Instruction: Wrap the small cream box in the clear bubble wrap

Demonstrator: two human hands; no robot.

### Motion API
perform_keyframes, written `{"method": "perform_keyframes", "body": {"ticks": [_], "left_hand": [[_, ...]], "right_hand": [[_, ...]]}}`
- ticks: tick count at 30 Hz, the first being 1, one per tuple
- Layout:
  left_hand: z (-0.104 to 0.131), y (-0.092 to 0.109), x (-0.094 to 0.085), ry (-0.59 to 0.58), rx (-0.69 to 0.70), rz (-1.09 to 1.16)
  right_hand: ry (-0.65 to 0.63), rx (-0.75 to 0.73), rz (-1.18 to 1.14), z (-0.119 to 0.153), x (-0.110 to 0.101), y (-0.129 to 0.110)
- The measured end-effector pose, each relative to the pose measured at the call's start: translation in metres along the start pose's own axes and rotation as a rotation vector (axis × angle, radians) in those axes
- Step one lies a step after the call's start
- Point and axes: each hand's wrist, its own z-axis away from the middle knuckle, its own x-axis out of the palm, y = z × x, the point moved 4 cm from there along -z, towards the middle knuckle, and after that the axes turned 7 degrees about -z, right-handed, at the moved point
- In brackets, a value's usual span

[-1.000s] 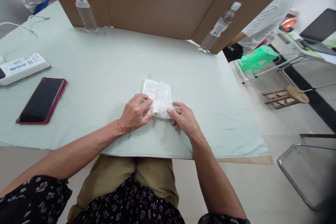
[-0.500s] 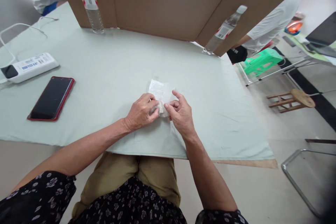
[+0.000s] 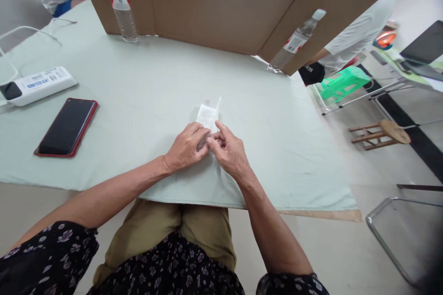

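Bubble wrap piece (image 3: 207,114) sits folded up small on the table (image 3: 145,87), roughly mid-table and closer to the near edge. Both hands are bunched on its near end: left hand (image 3: 185,148) has curled fingers pinching it, right hand (image 3: 228,151) pinches it too, fingertips meeting. Red phone (image 3: 66,126) and a white power strip (image 3: 38,85) sit toward the left edge.

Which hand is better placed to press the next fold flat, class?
Probably the right hand: its fingers lie over the near end of the folded bubble wrap, while the left hand pins that end from the side.
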Motion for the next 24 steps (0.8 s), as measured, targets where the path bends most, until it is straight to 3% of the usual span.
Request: {"method": "perform_keyframes", "body": {"ticks": [7, 14, 17, 22, 24], "left_hand": [[0.002, -0.005, -0.003, -0.045, -0.100, 0.183], [-0.001, -0.009, -0.005, 0.008, -0.380, 0.340], [-0.004, -0.007, -0.003, -0.013, -0.421, 0.319], [-0.004, -0.009, 0.002, -0.069, -0.443, 0.338], [-0.004, -0.010, 0.003, -0.076, -0.441, 0.338]], "right_hand": [[-0.141, -0.040, -0.037, 0.005, -0.004, 0.003], [-0.181, -0.135, 0.285, 0.002, 0.004, -0.001], [-0.185, -0.127, 0.350, 0.000, 0.004, -0.004], [-0.284, -0.131, 0.068, 0.000, -0.005, -0.002], [-0.238, -0.124, -0.052, -0.002, -0.011, 0.002]]}}
